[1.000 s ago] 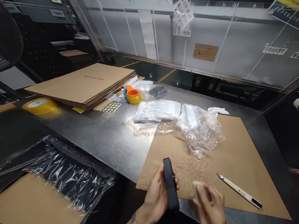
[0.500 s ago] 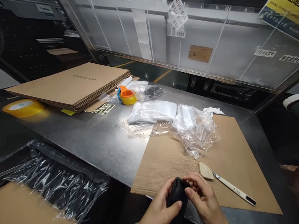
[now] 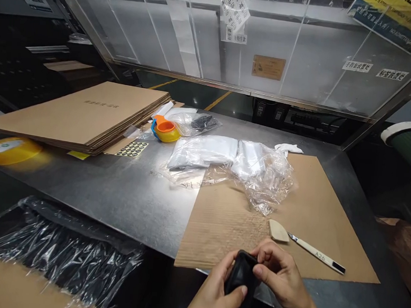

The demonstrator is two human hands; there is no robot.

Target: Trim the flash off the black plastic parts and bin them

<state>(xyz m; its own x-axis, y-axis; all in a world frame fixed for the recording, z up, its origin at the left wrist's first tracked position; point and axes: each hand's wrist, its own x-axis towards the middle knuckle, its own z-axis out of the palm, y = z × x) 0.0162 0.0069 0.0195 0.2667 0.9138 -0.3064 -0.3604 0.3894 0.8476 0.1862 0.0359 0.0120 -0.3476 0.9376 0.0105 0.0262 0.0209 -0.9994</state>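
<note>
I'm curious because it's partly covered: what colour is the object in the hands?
Black; the held object shows best in the head view.

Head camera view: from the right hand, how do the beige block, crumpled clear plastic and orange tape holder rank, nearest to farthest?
1. Beige block: on the cardboard sheet, just beyond the right hand
2. Crumpled clear plastic: farther back, partly over that sheet
3. Orange tape holder: farthest, back left
</note>
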